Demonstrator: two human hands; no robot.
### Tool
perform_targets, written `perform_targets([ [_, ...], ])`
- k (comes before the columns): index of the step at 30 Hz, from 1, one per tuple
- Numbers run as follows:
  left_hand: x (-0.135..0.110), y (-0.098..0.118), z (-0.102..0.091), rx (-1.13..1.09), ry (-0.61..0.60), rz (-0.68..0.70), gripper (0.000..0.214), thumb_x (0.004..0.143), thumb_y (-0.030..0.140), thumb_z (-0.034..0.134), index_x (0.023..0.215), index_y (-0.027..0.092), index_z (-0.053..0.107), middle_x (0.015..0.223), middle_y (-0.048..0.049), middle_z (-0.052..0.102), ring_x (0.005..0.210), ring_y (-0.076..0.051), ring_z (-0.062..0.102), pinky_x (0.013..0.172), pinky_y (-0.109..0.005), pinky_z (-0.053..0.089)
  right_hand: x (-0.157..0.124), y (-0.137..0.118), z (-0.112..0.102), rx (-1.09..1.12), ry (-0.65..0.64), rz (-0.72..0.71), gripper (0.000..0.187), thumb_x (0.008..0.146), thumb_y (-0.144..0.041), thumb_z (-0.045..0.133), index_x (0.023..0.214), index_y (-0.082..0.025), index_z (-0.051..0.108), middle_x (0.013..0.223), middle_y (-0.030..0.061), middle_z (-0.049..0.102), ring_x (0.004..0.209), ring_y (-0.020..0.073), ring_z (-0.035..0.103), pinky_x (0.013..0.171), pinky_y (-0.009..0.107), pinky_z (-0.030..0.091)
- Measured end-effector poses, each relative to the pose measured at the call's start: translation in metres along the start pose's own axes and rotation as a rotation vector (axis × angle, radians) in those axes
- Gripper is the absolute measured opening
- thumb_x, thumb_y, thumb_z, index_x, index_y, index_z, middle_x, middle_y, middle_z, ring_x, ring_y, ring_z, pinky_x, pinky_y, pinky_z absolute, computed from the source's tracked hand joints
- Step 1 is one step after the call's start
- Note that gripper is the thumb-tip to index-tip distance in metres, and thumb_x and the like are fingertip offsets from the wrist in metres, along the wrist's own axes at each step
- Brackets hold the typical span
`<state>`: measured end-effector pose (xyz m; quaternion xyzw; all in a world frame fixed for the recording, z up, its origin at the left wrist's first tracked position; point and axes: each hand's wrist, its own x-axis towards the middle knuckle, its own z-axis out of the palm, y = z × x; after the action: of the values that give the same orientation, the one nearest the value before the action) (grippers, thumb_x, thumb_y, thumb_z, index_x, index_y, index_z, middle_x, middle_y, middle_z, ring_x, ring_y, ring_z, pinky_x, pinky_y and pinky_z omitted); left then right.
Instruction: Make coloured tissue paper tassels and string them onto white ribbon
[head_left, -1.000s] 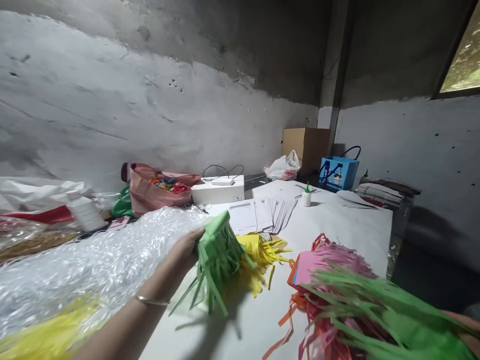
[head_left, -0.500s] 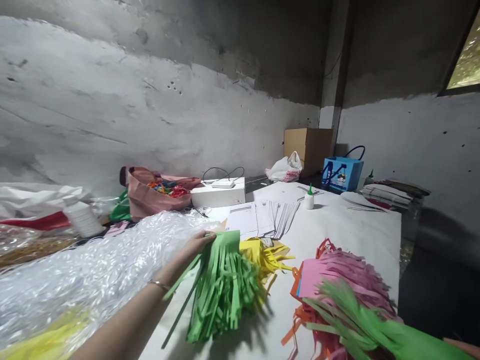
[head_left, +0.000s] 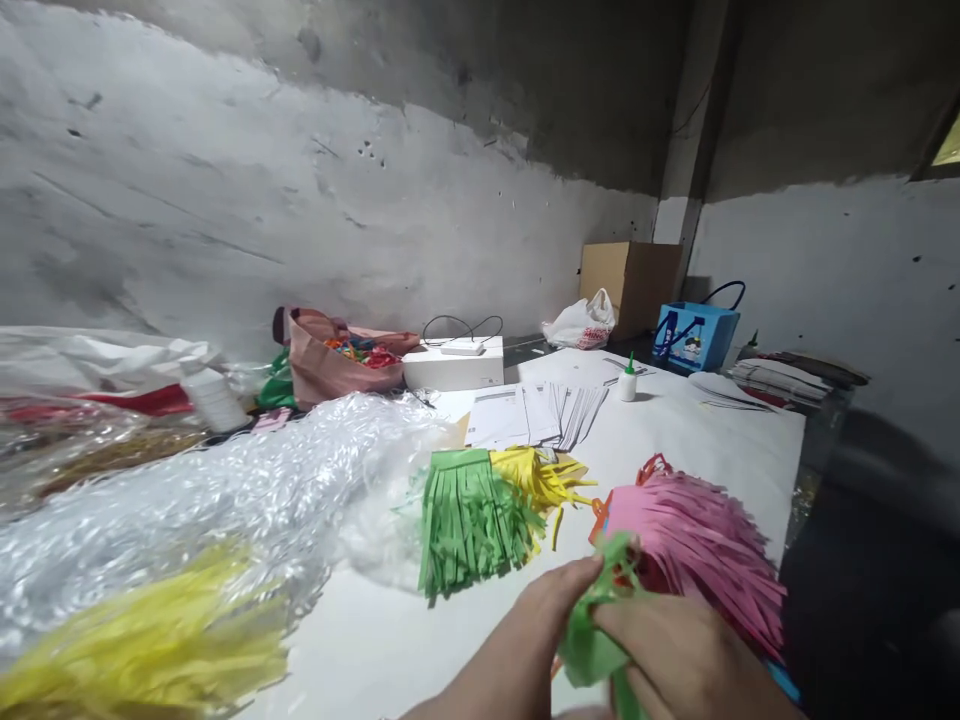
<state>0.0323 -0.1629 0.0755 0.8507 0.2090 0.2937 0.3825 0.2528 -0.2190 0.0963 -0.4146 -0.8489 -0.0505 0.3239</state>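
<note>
At the lower right, my left hand (head_left: 544, 605) and my right hand (head_left: 675, 640) are close together, both closed around a crumpled piece of green fringed paper (head_left: 592, 640). It is held above the near part of the table, and some of it is hidden behind my fingers. Just beyond them lies a pile of pink fringed paper (head_left: 697, 540) with orange and blue edges showing. Farther left, a flat green fringe sheet (head_left: 469, 520) rests on the table, overlapping a yellow fringe (head_left: 532, 475).
Clear plastic strands (head_left: 262, 490) and a yellow bundle (head_left: 172, 630) cover the left side. Behind are paper sheets (head_left: 510, 415), a glue bottle (head_left: 628, 382), a white box (head_left: 454, 365), a pink bag (head_left: 330, 360) and a blue bag (head_left: 696, 333). The table's right edge drops to dark floor.
My left hand has let go of the green fringe on the table and moved right. It now joins my right hand on the other green piece, which is gathered up between them.
</note>
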Motion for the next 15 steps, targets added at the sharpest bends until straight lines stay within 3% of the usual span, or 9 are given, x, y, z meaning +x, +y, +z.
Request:
perform_targets([
  [2,-0.006,0.007,0.006,-0.010,0.067,-0.082,0.068,0.077,0.006,0.060,0.141,0.025,0.050,0.134,-0.0080,0.065,0.119,-0.025,0.061,0.102,-0.034,0.046,0.025,-0.022,-0.006,0.085,-0.049,-0.043,0.025,0.086,-0.005,0.044,0.090,-0.018,0.065,0.072,0.0046,0.070,0.065,0.0173,0.068,0.065,0.025,0.052],
  [4,-0.011,0.010,-0.001,-0.065,0.049,-0.237,0.052,0.068,-0.001,0.050,0.112,0.020,0.068,0.100,-0.0023,0.076,0.091,-0.019,0.067,0.083,-0.028,0.050,0.040,-0.035,-0.016,0.146,-0.136,-0.077,0.020,0.088,-0.007,0.048,0.092,-0.016,0.066,0.076,0.0053,0.071,0.066,0.0163,0.068,0.066,0.024,0.052],
  [6,-0.020,0.011,-0.012,-0.183,-0.036,-0.400,0.039,0.064,0.000,0.048,0.089,0.018,0.072,0.081,0.0016,0.074,0.076,-0.016,0.063,0.071,-0.025,0.047,0.047,-0.040,-0.028,0.187,-0.183,-0.077,0.021,0.088,-0.007,0.050,0.094,-0.016,0.067,0.079,0.0054,0.073,0.068,0.0154,0.069,0.066,0.023,0.052],
  [8,-0.035,0.011,-0.022,-0.301,-0.080,-0.525,0.028,0.064,0.004,0.052,0.080,0.017,0.072,0.074,0.0022,0.073,0.068,-0.014,0.061,0.062,-0.022,0.044,0.051,-0.041,-0.037,0.235,-0.168,-0.049,0.026,0.086,-0.005,0.049,0.098,-0.017,0.069,0.085,0.0054,0.076,0.073,0.0154,0.071,0.069,0.023,0.054],
  [12,-0.075,0.009,-0.033,-0.494,-0.087,-0.632,0.008,0.062,0.020,0.063,0.067,0.015,0.067,0.057,0.0016,0.064,0.049,-0.010,0.051,0.049,-0.021,0.036,0.058,-0.041,-0.038,0.393,-0.137,0.026,0.037,0.081,-0.004,0.048,0.103,-0.021,0.073,0.092,-0.0001,0.079,0.082,0.0140,0.074,0.076,0.022,0.056],
  [15,-0.107,0.006,-0.041,-0.662,-0.041,-0.644,0.025,0.060,0.040,0.068,0.059,0.016,0.063,0.045,0.0024,0.053,0.040,-0.009,0.045,0.045,-0.022,0.036,0.066,-0.035,-0.021,0.433,-0.235,0.066,0.043,0.077,-0.001,0.046,0.100,-0.023,0.076,0.091,-0.0024,0.079,0.079,0.0131,0.075,0.071,0.021,0.056],
])
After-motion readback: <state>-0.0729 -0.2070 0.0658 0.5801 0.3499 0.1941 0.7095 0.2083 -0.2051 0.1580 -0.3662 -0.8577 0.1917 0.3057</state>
